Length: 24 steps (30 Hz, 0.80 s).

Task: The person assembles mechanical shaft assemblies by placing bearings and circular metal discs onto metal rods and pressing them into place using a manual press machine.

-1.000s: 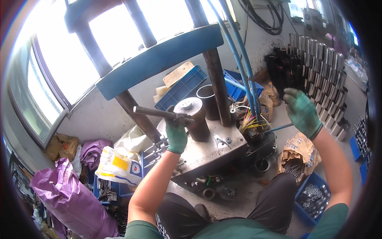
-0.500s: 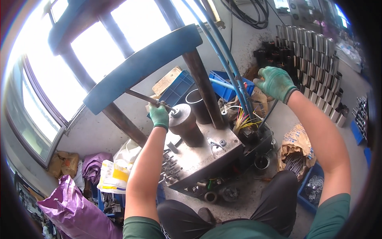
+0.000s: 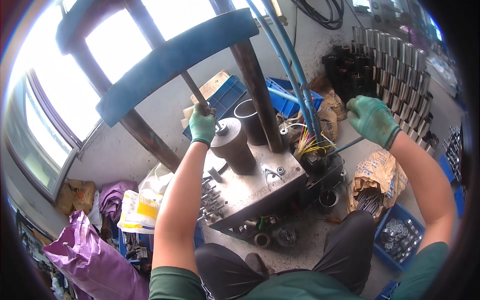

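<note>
My left hand (image 3: 203,124), in a green glove, is closed around a long metal rod (image 3: 192,86). The rod slants from beneath the blue crossbeam (image 3: 180,60) down toward a small collar atop a thick grey metal cylinder (image 3: 231,145). That cylinder stands on the steel bed (image 3: 255,192) of the press. Off to the right, my gloved right hand (image 3: 372,120) is curled over the outer end of a thin dark lever (image 3: 345,145), whose tip it hides. A forked metal part (image 3: 272,175) and a small ring (image 3: 280,170) lie on the bed.
Blue hoses (image 3: 295,70) and loose coloured wires (image 3: 312,145) run beside the press. Blue bins (image 3: 399,234), a paper sack of metal rods (image 3: 375,182) and a purple sack (image 3: 95,260) surround my legs. Stacked shiny cylinders (image 3: 400,75) stand at the far right.
My right hand has moved right and down, and the lever has swung lower with it. The rod in my left hand has become steeper; that hand has shifted slightly up and right.
</note>
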Motion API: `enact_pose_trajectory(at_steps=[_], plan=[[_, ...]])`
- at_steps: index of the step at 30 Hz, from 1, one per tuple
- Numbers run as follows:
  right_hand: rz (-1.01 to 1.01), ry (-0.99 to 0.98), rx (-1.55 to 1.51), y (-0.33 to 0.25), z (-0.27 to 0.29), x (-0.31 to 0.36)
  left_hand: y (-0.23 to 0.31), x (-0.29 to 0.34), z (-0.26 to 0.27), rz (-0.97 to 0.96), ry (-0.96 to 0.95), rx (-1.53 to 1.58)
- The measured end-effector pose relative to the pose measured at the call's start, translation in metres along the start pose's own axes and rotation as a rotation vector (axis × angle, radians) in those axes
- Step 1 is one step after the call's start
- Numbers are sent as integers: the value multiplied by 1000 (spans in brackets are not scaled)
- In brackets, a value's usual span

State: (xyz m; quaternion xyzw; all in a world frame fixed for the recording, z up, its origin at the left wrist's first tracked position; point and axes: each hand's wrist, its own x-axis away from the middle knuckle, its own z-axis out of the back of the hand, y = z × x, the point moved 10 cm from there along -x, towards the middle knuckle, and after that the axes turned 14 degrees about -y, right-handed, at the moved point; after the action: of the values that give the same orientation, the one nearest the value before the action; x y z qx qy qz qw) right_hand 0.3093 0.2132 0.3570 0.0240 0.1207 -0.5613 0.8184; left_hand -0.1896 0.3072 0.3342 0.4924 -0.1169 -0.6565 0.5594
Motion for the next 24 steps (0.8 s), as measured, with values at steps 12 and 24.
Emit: enact_pose_trajectory(at_steps=[12,24], plan=[[9,-270,111,16,-42,94,-8,6,2,54,63,42],[220,-469,33,-20,-74,108,-23,7,-1,39,151,-32]])
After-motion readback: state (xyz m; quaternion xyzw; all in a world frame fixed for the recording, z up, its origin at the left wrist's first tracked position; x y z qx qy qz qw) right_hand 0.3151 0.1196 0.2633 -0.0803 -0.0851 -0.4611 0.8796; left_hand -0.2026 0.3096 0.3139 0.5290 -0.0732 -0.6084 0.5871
